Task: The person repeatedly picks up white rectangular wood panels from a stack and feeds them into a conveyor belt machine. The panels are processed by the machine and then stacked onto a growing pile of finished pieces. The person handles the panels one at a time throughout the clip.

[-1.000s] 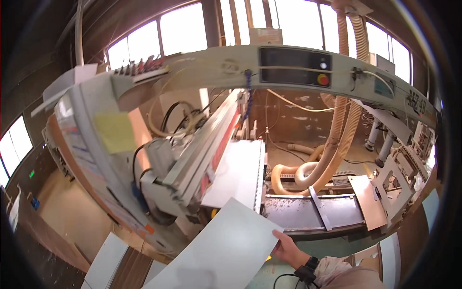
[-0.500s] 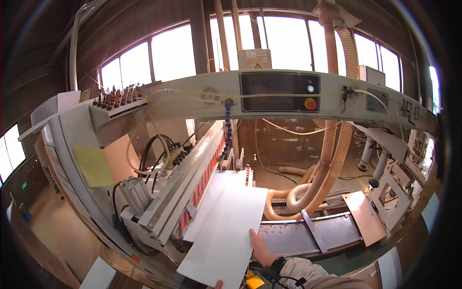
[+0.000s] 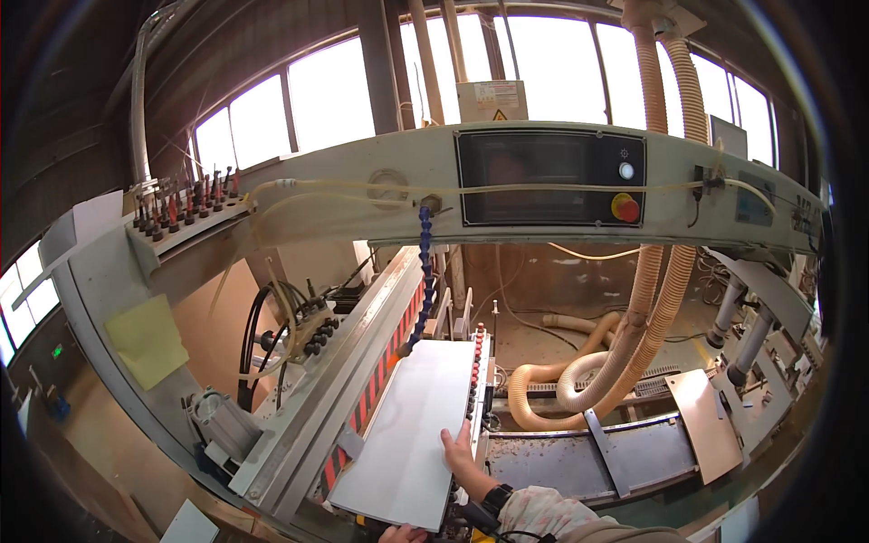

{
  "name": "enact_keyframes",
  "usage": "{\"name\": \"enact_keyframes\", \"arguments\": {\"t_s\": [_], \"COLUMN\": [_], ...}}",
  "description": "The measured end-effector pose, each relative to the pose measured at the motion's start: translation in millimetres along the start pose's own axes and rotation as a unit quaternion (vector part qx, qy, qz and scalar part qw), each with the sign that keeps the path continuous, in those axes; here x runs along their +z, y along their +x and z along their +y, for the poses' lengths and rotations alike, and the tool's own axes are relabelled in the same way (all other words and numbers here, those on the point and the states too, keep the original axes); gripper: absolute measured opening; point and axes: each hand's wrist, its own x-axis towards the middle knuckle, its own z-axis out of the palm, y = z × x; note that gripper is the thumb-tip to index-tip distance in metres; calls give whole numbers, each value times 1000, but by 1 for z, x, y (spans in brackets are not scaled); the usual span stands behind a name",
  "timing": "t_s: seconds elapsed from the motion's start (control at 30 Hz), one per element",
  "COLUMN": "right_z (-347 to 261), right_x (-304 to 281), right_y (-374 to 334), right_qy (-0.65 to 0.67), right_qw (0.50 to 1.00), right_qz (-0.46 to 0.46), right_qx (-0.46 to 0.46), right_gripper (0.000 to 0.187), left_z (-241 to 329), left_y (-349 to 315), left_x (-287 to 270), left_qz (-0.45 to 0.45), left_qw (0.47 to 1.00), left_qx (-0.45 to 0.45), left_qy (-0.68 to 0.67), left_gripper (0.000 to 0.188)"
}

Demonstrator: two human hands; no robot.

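A long white panel (image 3: 407,421) lies lengthwise inside a machine, between a red-and-black striped guide rail (image 3: 371,385) and a row of small red-topped rollers (image 3: 476,366). My right hand (image 3: 460,460) grips the panel's right edge, with the fingertips at the rim. At the near end, my left hand (image 3: 404,534) holds the panel's front edge; the lower picture border cuts most of that hand off. One panel edge shows along the left side, so a second sheet underneath cannot be ruled out.
A machine beam with a control screen (image 3: 520,172) and a red stop button (image 3: 625,208) spans above. A blue jointed hose (image 3: 424,271) hangs over the panel. Ribbed ducts (image 3: 625,362) drop at the right, near a tan board (image 3: 706,425). Drill bits (image 3: 186,206) stand upper left.
The upper white sheet has shifted forward and left and now lines up with the white surface beneath. Both hands moved with it; the left one shows more. The view has come closer to the beam.
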Motion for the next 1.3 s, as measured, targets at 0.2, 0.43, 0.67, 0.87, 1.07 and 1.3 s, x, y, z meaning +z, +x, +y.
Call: {"name": "enact_keyframes", "arguments": {"t_s": [0.2, 0.43, 0.67, 0.87, 1.07, 1.3], "right_z": [-1, -3, 48, 45, 42, 59], "right_x": [-1, -4, 10, -4, -6, -22], "right_y": [17, 17, 23, 31, 49, 78], "right_qy": [20, 35, 242, 115, 158, 73], "right_qw": [1000, 999, 970, 985, 987, 994], "right_qz": [-10, -12, -5, -69, -35, -79], "right_qx": [-6, -1, 9, 105, 7, -33], "right_gripper": [73, 72, 53, 54, 57, 55], "left_z": [18, 31, 4, -13, 6, -5], "left_y": [18, 30, 14, 32, 31, 32], "left_x": [25, 13, 18, 11, 12, 9], "left_qz": [59, 60, 95, 206, 96, 121], "left_qw": [985, 975, 967, 907, 928, 925], "left_qx": [-70, -170, 107, 155, -24, 92], "left_qy": [143, 133, 212, 333, 360, 348], "left_gripper": [12, 29, 25, 32, 59, 60]}}
